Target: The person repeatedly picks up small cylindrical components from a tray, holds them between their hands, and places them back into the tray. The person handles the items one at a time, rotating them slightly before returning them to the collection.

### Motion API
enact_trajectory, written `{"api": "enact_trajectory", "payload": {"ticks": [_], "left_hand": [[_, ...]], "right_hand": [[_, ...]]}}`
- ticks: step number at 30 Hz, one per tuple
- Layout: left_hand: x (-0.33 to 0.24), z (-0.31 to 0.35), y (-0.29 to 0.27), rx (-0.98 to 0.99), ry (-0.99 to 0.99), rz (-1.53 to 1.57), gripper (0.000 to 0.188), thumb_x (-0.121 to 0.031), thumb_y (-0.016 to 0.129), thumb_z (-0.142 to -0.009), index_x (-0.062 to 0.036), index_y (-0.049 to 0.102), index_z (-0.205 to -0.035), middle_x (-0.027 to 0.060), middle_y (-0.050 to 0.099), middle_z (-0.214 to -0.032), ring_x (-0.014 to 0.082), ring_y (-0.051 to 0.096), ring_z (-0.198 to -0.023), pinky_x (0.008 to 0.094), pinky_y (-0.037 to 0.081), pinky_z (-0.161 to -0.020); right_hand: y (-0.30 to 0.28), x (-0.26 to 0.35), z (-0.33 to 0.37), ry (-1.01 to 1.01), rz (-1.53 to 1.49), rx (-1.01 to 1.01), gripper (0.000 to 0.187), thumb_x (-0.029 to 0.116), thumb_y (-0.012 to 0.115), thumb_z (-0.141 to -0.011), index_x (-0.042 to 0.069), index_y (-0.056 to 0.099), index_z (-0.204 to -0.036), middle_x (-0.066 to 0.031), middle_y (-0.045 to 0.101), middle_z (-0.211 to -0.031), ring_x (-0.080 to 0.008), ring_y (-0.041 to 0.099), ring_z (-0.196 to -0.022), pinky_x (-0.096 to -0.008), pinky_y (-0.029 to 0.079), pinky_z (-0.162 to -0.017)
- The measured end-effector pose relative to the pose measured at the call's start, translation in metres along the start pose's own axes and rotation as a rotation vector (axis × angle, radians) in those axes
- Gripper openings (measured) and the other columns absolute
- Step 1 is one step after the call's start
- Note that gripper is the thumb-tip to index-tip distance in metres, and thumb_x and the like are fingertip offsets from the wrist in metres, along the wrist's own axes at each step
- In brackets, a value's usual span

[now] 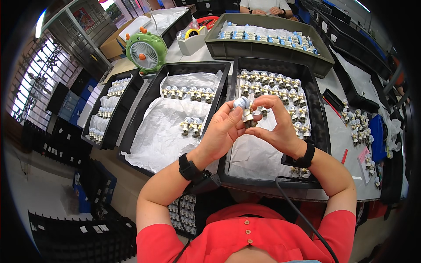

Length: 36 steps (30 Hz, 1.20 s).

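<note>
A small figurine [247, 115] with a pale blue top, white body and dark base is held upright between my two hands. My left hand [225, 127] pinches it near its top. Curled around its other side, my right hand [277, 124] has fingers and thumb on the figurine's body and base. Both hands are over the black tray [325, 131] on the right, where rows of similar figurines [280, 80] lie on white paper. The black tray [127, 144] to its left holds a row of figurines and a pair lower down.
A green fan [147, 51] stands at the far left. Behind the trays is an olive bin [219, 48] of blue-topped figures; a person [265, 6] sits beyond it. Loose figurines [360, 127], a blue box [377, 136] and a red stick [344, 156] lie at right. A cable [294, 206] crosses my front.
</note>
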<state>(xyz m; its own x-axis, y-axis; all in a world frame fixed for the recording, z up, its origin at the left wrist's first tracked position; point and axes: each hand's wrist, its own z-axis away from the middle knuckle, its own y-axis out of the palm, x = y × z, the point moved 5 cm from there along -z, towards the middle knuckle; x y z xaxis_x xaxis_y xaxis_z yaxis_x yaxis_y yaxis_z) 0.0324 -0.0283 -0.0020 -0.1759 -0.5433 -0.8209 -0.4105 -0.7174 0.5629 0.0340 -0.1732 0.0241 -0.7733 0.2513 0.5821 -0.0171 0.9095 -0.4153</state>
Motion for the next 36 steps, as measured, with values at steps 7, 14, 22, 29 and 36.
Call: {"api": "enact_trajectory", "payload": {"ticks": [7, 14, 22, 29, 36], "left_hand": [[0.001, 0.003, -0.003, -0.041, -0.010, 0.108, 0.036, -0.027, 0.050, -0.096, -0.0078, 0.037, -0.123, 0.0118, 0.051, -0.125, 0.0209, 0.056, -0.109, 0.0333, 0.048, -0.090], [0.003, 0.001, -0.005, -0.018, -0.004, 0.070, 0.037, -0.025, 0.050, -0.096, -0.0079, 0.039, -0.127, 0.0119, 0.051, -0.127, 0.0179, 0.055, -0.110, 0.0304, 0.048, -0.088], [-0.003, 0.002, 0.001, 0.011, 0.025, 0.039, 0.039, -0.023, 0.050, -0.096, -0.0086, 0.038, -0.130, 0.0121, 0.049, -0.131, 0.0172, 0.054, -0.111, 0.0304, 0.047, -0.092], [-0.013, 0.005, 0.010, 0.043, 0.070, -0.040, 0.051, -0.014, 0.053, -0.094, -0.0081, 0.029, -0.138, 0.0136, 0.041, -0.138, 0.0200, 0.052, -0.116, 0.0334, 0.044, -0.098], [-0.019, 0.007, 0.014, 0.046, 0.165, -0.167, 0.055, -0.007, 0.054, -0.091, -0.0080, 0.029, -0.140, 0.0133, 0.039, -0.140, 0.0198, 0.049, -0.120, 0.0346, 0.040, -0.102]], "right_hand": [[0.000, 0.008, -0.003, -0.083, 0.085, -0.004, 0.041, 0.012, 0.083, -0.061, 0.008, 0.054, -0.089, -0.0063, 0.060, -0.093, -0.0228, 0.054, -0.087, -0.0347, 0.044, -0.076], [-0.002, 0.007, 0.000, -0.049, 0.006, -0.086, 0.035, 0.006, 0.081, -0.063, 0.005, 0.057, -0.088, -0.0074, 0.061, -0.089, -0.0232, 0.057, -0.083, -0.0334, 0.046, -0.073], [-0.006, 0.005, 0.001, -0.089, 0.011, -0.092, 0.033, 0.006, 0.081, -0.063, 0.006, 0.059, -0.088, -0.0071, 0.061, -0.088, -0.0235, 0.057, -0.083, -0.0331, 0.047, -0.073], [-0.007, 0.005, 0.001, -0.122, -0.022, -0.131, 0.035, 0.006, 0.081, -0.064, 0.007, 0.058, -0.090, -0.0066, 0.060, -0.088, -0.0230, 0.058, -0.085, -0.0322, 0.047, -0.073], [-0.006, -0.005, 0.002, 0.030, -0.086, -0.094, 0.033, 0.014, 0.080, -0.071, 0.005, 0.057, -0.093, -0.0073, 0.063, -0.089, -0.0171, 0.061, -0.083, -0.0288, 0.049, -0.074]]}}
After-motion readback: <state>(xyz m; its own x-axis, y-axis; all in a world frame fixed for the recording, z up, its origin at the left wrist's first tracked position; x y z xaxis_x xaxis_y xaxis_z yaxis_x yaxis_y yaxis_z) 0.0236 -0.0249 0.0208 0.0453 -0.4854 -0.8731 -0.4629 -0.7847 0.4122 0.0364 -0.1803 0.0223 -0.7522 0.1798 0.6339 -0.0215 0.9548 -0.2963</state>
